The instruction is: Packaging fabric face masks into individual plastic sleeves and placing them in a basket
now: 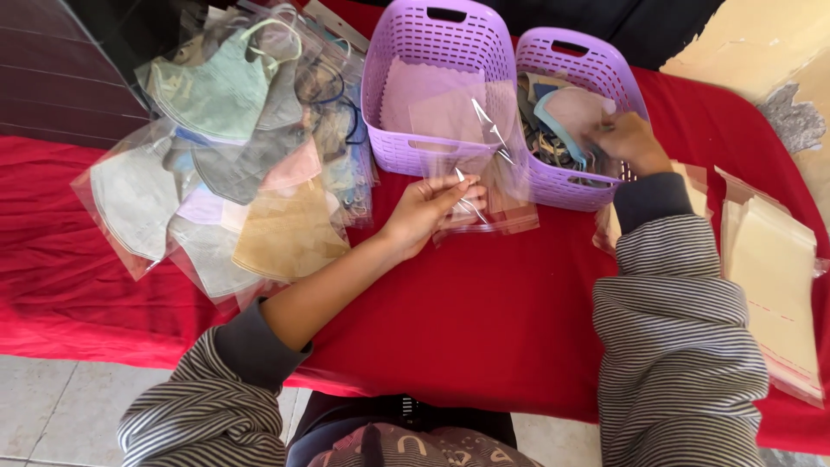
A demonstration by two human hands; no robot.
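Clear plastic sleeve (480,173), pinched by left hand (425,210): light, floppy, slick; likely best gripped at edge. Right hand (624,138), fingers curled, reaches among soft masks in lilac basket (605,73).

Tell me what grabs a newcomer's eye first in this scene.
Two lilac plastic baskets stand side by side at the back of a bright red tablecloth. The right hand digs into the right basket's loose face masks, while the left hand holds a clear plastic sleeve. At far left lies a heap of bagged masks.
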